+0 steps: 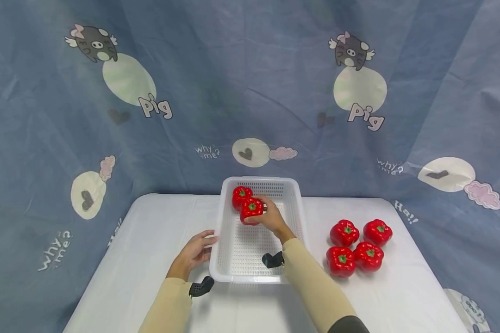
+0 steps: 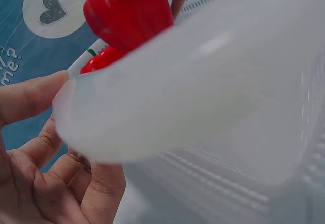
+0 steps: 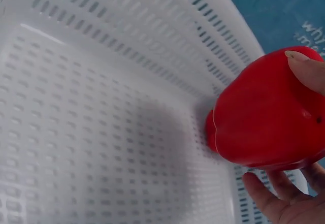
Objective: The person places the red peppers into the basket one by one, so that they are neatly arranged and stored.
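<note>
My right hand (image 1: 273, 219) holds a glossy red bell pepper (image 1: 251, 209) over the back left of a white plastic basket (image 1: 255, 279). In the right wrist view the thumb lies on the side of this pepper (image 3: 269, 112), with other fingers beneath. Another red bell pepper (image 1: 240, 196) lies inside the basket by the back left corner, partly hidden behind the held one. My left hand (image 1: 196, 249) is at the basket's left side. The left wrist view shows one digit of that hand (image 2: 66, 178) at the basket's rim (image 2: 152, 112) and others below it.
Several red bell peppers (image 1: 355, 249) sit grouped on the white tabletop (image 1: 404, 291), right of the basket. A blue printed cloth (image 1: 250, 92) hangs behind the table and down its sides.
</note>
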Motion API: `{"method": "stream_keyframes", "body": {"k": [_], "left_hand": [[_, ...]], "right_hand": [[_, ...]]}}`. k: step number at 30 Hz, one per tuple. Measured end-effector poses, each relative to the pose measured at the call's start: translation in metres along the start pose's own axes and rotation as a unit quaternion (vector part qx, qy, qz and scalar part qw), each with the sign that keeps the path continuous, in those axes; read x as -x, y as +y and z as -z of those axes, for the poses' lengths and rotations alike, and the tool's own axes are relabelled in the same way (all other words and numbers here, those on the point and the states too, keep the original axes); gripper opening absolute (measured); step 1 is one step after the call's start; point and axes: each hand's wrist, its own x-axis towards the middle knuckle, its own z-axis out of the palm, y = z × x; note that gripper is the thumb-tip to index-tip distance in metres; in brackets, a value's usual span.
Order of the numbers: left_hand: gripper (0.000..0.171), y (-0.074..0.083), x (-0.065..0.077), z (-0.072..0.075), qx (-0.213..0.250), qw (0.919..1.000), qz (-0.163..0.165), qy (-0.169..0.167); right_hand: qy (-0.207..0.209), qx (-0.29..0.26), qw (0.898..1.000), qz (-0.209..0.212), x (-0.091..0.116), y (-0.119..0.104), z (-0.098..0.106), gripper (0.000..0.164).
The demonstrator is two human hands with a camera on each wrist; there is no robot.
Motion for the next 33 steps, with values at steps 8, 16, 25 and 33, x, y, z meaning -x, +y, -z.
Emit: {"method": "stream_keyframes", "body": {"k": [8, 16, 25, 33], "left_hand": [[0.045, 0.001, -0.004, 0.003, -0.003, 1.0, 0.002, 0.004], [0.043, 0.001, -0.006, 0.003, -0.003, 1.0, -0.001, 0.001], [0.042, 0.002, -0.007, 0.002, -0.004, 1.0, 0.0, -0.002], [0.042, 0.002, -0.008, 0.003, -0.004, 1.0, 0.003, 0.003]], "right_hand": [[-0.017, 0.016, 0.999, -0.024, -0.011, 0.009, -0.021, 0.074], [-0.005, 0.017, 0.999, -0.036, -0.01, 0.015, -0.034, 0.076], [-0.007, 0.032, 0.999, -0.041, -0.015, 0.019, -0.039, 0.077], [0.002, 0.051, 0.997, -0.053, -0.018, 0.02, -0.048, 0.076]]}}
